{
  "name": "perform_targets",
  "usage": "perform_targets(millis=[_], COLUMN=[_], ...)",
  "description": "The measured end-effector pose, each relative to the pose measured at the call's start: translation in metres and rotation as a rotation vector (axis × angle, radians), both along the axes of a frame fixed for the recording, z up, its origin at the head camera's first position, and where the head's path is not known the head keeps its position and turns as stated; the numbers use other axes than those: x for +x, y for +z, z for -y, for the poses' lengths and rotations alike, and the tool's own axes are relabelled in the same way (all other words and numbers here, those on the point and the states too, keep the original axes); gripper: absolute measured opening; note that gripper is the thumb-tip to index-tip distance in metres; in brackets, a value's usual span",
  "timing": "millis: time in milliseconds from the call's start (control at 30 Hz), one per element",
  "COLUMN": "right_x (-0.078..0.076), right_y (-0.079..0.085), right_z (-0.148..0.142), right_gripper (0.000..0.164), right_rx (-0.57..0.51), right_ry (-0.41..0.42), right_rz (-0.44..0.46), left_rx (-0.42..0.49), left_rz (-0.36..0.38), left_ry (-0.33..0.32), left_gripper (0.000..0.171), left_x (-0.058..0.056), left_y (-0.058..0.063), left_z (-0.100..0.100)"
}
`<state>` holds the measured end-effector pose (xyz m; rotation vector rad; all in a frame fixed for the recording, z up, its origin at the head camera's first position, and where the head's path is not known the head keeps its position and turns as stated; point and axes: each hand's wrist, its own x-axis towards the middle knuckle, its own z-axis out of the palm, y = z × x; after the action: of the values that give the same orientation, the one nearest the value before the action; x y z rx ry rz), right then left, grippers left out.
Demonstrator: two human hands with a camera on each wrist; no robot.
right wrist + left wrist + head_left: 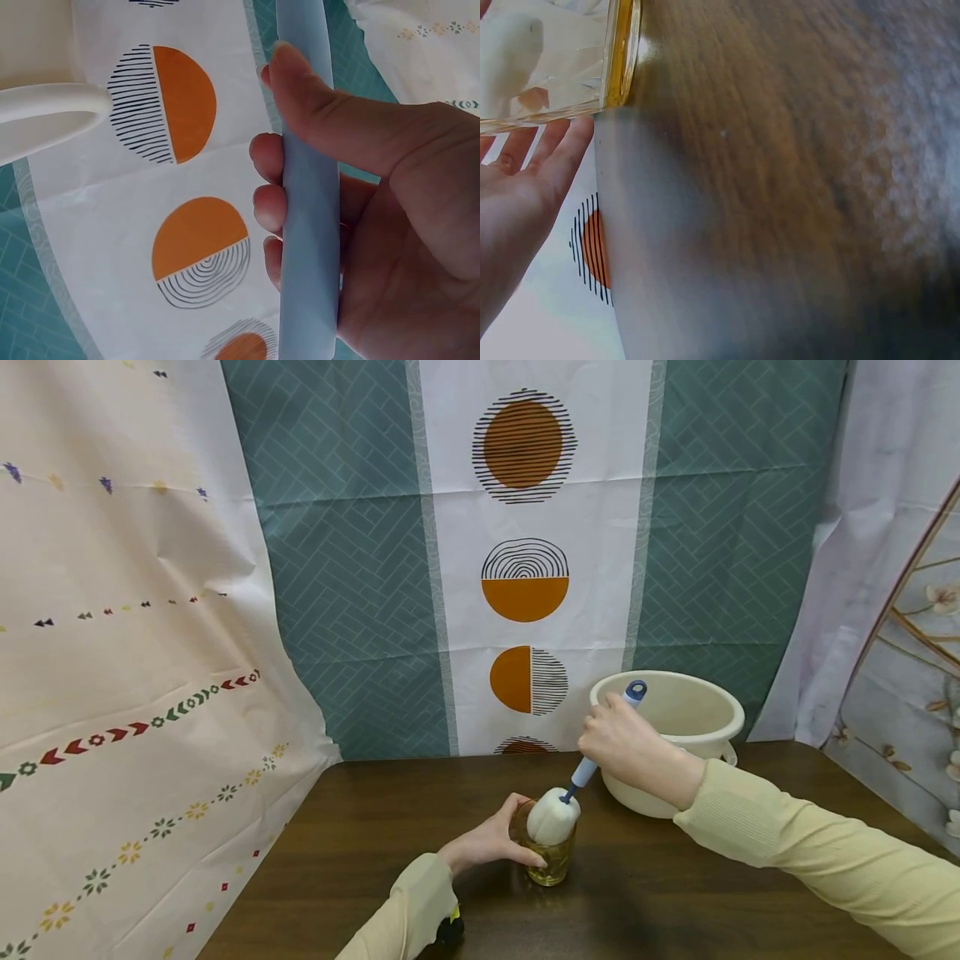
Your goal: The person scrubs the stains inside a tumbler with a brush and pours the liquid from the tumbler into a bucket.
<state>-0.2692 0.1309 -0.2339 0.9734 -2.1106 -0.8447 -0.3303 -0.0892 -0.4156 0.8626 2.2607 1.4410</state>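
Note:
An amber glass cup (551, 867) stands on the dark wooden table. My left hand (489, 840) grips it from the left, thumb at the front and fingers at the far side. In the left wrist view, fingertips of that hand (521, 191) lie along the ribbed wall of the glass. My right hand (633, 747) holds a cup brush by its light blue handle (309, 225), thumb and fingers wrapped round it. The brush slants down to the left, and its white sponge head (553, 814) sits partly inside the mouth of the glass.
Behind my right hand, a cream basin (637, 789) with side handles stands at the table's (390, 802) back right. Patterned cloths hang behind the table and at the left and right. A small black object (450, 931) shows beside my left sleeve.

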Motion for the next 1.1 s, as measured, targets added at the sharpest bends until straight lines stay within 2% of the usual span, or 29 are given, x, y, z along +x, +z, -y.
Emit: perform_targets(millis=[367,700,1100], right_x=[0.0031,0.0046,0.0057], right_y=[0.0016,0.002,0.0035], right_z=[0.0027,0.0057,0.0091], right_gripper=[0.016,0.02,0.016], right_rx=[0.041,0.076,0.111], right_ry=[-0.001,0.083,0.066], right_rz=[0.006,-0.015,-0.002], left_rx=[0.031,0.029,0.014], left_rz=[0.0,-0.01,-0.02], left_ry=[-0.023,-0.03,-0.012], left_gripper=[0.066,0.067,0.069], left_x=[-0.0004,-0.0019,-0.0019], left_y=[-0.0013,-0.0007,-0.0011], left_z=[0.0005,0.0013,0.0013])
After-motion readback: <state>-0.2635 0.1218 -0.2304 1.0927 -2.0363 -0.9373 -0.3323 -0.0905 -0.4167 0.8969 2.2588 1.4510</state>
